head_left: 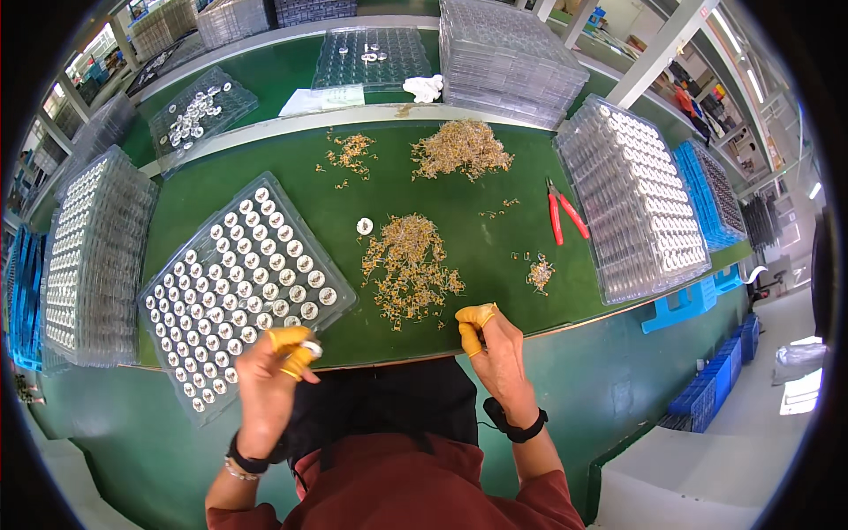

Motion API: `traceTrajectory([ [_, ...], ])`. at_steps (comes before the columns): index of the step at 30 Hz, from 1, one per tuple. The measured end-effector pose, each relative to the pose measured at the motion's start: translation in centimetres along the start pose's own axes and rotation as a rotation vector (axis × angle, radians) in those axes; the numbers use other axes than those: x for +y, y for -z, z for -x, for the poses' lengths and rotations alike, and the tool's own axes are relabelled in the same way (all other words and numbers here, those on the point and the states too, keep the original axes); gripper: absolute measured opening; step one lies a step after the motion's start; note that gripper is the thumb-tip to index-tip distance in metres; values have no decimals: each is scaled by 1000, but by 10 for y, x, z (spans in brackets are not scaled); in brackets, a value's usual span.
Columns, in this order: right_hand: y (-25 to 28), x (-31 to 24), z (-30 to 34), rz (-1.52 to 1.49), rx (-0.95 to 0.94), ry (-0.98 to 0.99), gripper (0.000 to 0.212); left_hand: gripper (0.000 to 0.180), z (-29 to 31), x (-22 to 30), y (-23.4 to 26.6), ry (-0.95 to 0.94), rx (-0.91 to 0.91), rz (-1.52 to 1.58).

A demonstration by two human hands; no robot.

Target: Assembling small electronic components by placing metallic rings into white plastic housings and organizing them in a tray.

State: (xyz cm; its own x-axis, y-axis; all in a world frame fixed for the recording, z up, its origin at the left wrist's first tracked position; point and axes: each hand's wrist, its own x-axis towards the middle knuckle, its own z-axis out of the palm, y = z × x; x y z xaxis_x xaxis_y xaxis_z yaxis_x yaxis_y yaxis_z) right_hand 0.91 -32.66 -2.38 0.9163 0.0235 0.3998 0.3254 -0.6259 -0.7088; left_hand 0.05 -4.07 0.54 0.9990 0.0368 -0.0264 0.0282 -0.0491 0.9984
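My left hand (274, 367), with yellow finger covers, pinches a small round white part (312, 348) over the near right corner of a clear tray (334, 281). Rows of similar white discs with dark centres fill that tray. Close to the front table edge, my right hand (495, 349) has its yellow-covered thumb and forefinger pressed together; anything between them is too small to make out. Just beyond it lies a loose heap of tiny brass-coloured metal pieces (408, 269). One single white disc (365, 226) rests on the green table at the heap's far left.
Red-handled pliers (565, 212) lie at right, near a small cluster of pieces (540, 276). Another heap (461, 148) sits farther back. Tall stacks of filled trays flank the table, one left (93, 265) and one right (640, 194). Clear trays (503, 62) are piled behind.
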Motion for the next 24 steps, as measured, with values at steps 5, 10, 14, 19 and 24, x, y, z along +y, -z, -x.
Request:
traceTrajectory([
  [5, -2, -5, -2, 257, -40, 147, 20, 18, 17, -24, -31, 129, -116, 158],
  [10, -9, -4, -8, 342, -165, 139, 16, 18, 25, -31, -48, 189, -152, 229],
  [14, -9, -11, -10, 186, -158, 101, 15, 20, 27, -32, -53, 221, -166, 234],
  [19, -12, -11, -6, -117, -82, -21, 16, 18, 27, -32, -55, 249, -187, 239],
  [24, -9, -7, 2, -18, -44, -49, 19, 17, 28, -34, -55, 242, -195, 265],
])
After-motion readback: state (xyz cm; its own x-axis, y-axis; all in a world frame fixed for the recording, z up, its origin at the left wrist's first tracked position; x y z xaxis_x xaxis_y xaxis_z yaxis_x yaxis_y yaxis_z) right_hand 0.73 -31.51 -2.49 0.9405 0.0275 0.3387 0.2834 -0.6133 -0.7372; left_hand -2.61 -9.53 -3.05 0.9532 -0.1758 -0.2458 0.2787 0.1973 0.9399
